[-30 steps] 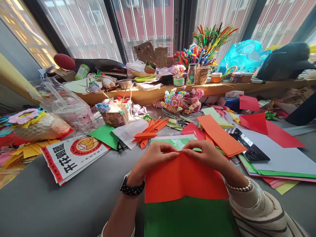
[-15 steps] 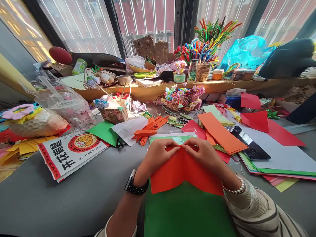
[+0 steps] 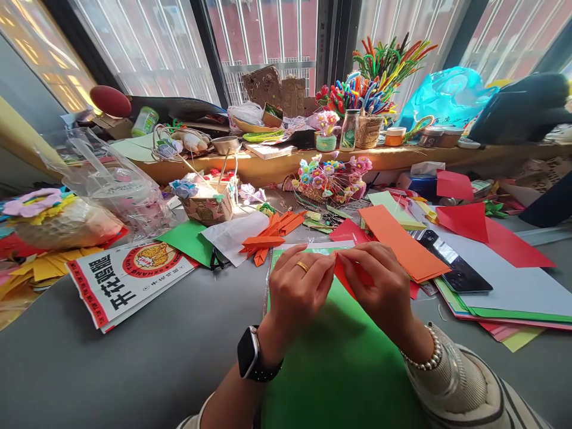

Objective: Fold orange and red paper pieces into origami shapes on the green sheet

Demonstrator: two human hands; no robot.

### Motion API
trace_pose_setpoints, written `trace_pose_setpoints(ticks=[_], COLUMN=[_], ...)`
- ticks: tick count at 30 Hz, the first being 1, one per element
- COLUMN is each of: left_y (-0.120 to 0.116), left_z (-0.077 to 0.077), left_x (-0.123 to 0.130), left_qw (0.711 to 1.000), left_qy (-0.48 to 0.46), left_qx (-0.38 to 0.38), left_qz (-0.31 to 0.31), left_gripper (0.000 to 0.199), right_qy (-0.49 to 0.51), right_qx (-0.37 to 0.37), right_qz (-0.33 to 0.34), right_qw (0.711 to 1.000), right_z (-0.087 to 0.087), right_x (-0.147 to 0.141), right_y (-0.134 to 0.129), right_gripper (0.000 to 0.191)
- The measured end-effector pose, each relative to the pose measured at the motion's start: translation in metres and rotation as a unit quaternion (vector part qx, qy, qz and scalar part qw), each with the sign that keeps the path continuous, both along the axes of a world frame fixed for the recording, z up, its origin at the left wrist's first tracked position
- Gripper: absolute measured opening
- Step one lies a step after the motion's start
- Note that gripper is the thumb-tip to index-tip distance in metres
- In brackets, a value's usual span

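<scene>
My left hand [image 3: 297, 289], with a gold ring and a black watch on its wrist, is closed in a pinch on a piece of orange-red paper [image 3: 345, 278]. Fingers of my right hand [image 3: 382, 292] pinch the same paper at its upper edge, close to the left fingertips. Most of the paper is hidden behind both hands. Below them lies a large green sheet [image 3: 344, 369], partly inside a clear sleeve. Folded orange paper strips [image 3: 274, 232] rest just beyond my left hand, and flat orange strips [image 3: 402, 241] lie beyond my right.
A printed paper bag [image 3: 134, 277] lies at the left. A phone [image 3: 456, 262] rests on stacked coloured paper [image 3: 527, 286] at the right. Behind stand a flower basket [image 3: 208, 202], beaded flowers [image 3: 330, 176] and a clear plastic bag with a cup [image 3: 129, 196].
The paper, earlier spread wide and bent at the middle, now shows only a small part between the hands. My left hand has turned so its back and ring face up.
</scene>
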State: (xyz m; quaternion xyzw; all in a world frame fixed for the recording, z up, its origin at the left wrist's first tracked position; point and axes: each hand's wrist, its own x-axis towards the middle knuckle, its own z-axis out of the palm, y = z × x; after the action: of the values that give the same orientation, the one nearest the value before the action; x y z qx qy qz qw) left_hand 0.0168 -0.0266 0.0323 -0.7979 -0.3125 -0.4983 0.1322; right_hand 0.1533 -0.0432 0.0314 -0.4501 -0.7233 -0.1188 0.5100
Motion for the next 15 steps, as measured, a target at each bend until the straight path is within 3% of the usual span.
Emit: trace_pose_setpoints(ticks=[6,15], left_y=[0.0002,-0.0001], left_z=[0.0003,0.0003], left_x=[0.0014,0.0028], left_qw=[1.0,1.0], left_qy=[-0.014,-0.02], left_qx=[0.012,0.017], left_qz=[-0.004,-0.01], left_gripper=[0.01,0.01], right_qy=[0.014,0.023], right_qx=[0.035,0.021], right_qz=[-0.005,-0.013], right_qw=[0.999,0.999], right_z=[0.0018,0.0022], right_x=[-0.0025,-0.0025], right_y=[-0.0017,-0.0042], right_gripper=[0.011,0.009])
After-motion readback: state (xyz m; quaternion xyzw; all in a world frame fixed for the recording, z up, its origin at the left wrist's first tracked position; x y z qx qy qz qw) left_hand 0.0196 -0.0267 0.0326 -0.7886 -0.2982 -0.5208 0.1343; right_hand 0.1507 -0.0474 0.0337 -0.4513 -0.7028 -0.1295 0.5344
